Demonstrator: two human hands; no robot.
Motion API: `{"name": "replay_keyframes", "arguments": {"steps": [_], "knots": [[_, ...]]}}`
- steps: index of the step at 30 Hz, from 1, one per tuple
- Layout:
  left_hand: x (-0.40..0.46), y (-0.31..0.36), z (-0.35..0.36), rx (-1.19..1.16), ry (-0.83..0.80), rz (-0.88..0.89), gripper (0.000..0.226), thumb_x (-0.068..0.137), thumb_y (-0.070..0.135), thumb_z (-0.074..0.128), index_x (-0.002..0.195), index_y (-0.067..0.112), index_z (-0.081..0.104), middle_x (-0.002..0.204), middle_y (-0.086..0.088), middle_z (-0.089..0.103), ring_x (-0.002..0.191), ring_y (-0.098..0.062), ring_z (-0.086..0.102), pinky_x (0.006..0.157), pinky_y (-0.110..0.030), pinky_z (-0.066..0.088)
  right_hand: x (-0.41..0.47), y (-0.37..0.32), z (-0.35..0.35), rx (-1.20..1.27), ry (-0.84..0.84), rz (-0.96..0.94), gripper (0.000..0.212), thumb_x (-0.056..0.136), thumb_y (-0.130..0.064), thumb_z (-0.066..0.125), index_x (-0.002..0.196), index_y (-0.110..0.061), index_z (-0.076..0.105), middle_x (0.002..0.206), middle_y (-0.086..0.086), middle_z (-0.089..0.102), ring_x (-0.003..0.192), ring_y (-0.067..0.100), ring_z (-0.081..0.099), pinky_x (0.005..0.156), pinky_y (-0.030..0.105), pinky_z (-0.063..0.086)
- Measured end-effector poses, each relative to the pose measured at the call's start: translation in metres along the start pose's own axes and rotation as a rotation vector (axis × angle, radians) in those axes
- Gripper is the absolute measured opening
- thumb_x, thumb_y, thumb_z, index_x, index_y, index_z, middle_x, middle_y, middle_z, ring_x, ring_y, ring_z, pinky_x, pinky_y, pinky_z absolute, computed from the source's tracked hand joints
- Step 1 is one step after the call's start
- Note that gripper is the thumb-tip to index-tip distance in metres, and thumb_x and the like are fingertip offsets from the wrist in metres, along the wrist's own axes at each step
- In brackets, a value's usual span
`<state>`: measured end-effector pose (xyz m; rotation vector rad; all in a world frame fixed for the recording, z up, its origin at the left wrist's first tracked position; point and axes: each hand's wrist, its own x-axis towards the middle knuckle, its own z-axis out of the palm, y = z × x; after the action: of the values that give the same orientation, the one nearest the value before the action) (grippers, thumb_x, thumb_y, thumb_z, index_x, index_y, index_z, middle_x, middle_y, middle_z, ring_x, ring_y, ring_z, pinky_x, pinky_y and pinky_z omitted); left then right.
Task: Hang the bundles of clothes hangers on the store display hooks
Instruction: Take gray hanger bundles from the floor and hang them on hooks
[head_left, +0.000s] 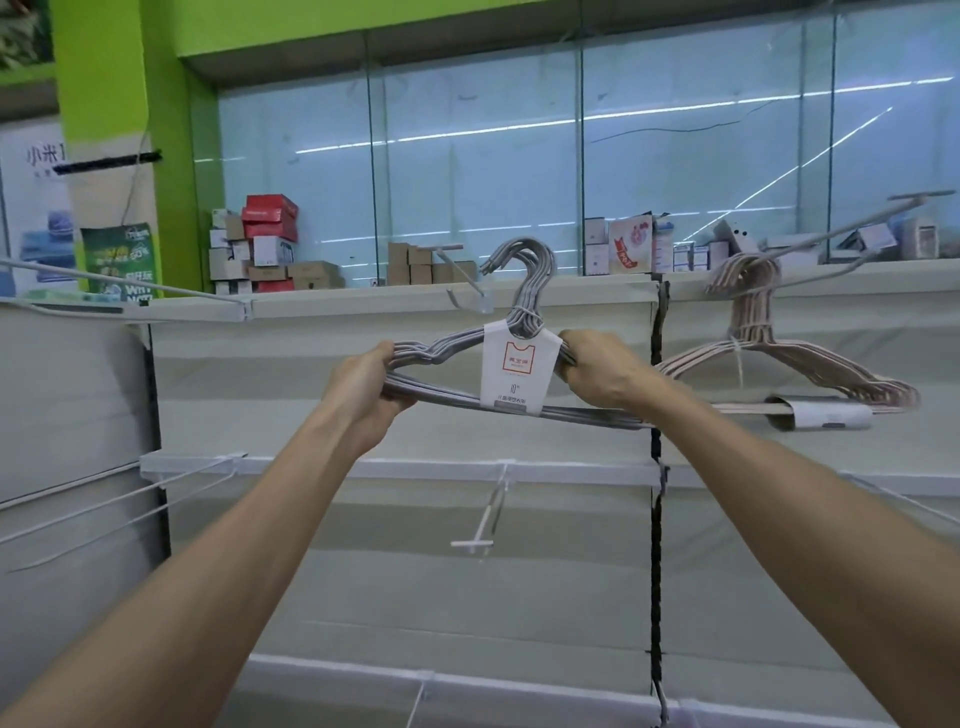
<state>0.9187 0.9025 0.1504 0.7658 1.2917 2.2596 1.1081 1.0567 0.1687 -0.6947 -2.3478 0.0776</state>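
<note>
I hold a bundle of grey hangers (447, 348) with a white paper label up in front of the white display wall. My left hand (363, 387) grips its left shoulder end. My right hand (597, 371) grips the right shoulder beside the label. The bundle's hooks rise to the right of a display hook (457, 275) on the top rail; I cannot tell whether they touch it. A pink hanger bundle (779, 358) hangs on a long display hook (841, 231) at the right.
More white display hooks stick out lower down, one in the middle (488, 514) and several at the left (104, 499). Boxes (270, 244) stand on the top shelf before glass panels. A green pillar (130, 104) rises at the left.
</note>
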Motion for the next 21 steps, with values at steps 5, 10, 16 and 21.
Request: {"name": "replay_keyframes", "arguments": {"steps": [5,10,16,21], "knots": [[0.029,-0.005,0.001,-0.031,0.024,-0.015,0.02,0.102,0.015,0.045,0.087,0.008,0.056,0.088,-0.01,0.051,0.078,-0.024,0.051,0.099,-0.05,0.046,0.03,0.002,0.006,-0.069,-0.015,-0.031,0.014,0.098,-0.017,0.046,0.094,-0.008,0.056,0.106,0.019,0.066,0.087,0.035,0.056,0.067,0.036,0.042],[0.052,-0.012,-0.005,-0.026,0.017,-0.038,0.021,0.102,0.012,0.043,0.087,0.007,0.058,0.088,-0.009,0.049,0.076,-0.024,0.048,0.091,-0.047,0.047,0.05,0.0,0.017,-0.11,-0.047,-0.018,0.013,0.096,-0.011,0.045,0.086,-0.011,0.053,0.1,0.018,0.065,0.08,0.032,0.052,0.064,0.033,0.038],[0.079,-0.02,-0.014,-0.013,-0.009,-0.064,0.018,0.097,0.008,0.045,0.092,0.008,0.062,0.086,-0.01,0.053,0.076,-0.023,0.048,0.072,-0.04,0.049,0.07,-0.002,0.031,-0.146,-0.06,-0.004,0.013,0.092,-0.007,0.046,0.085,-0.01,0.055,0.097,0.017,0.065,0.079,0.034,0.054,0.064,0.034,0.044],[0.094,-0.026,-0.023,-0.03,0.008,-0.111,0.026,0.092,0.002,0.046,0.104,0.004,0.069,0.104,-0.011,0.057,0.093,-0.027,0.052,0.084,-0.045,0.052,0.078,-0.002,0.044,-0.154,-0.085,0.003,0.014,0.092,-0.005,0.045,0.09,-0.006,0.058,0.102,0.018,0.065,0.085,0.036,0.058,0.069,0.039,0.048]]}}
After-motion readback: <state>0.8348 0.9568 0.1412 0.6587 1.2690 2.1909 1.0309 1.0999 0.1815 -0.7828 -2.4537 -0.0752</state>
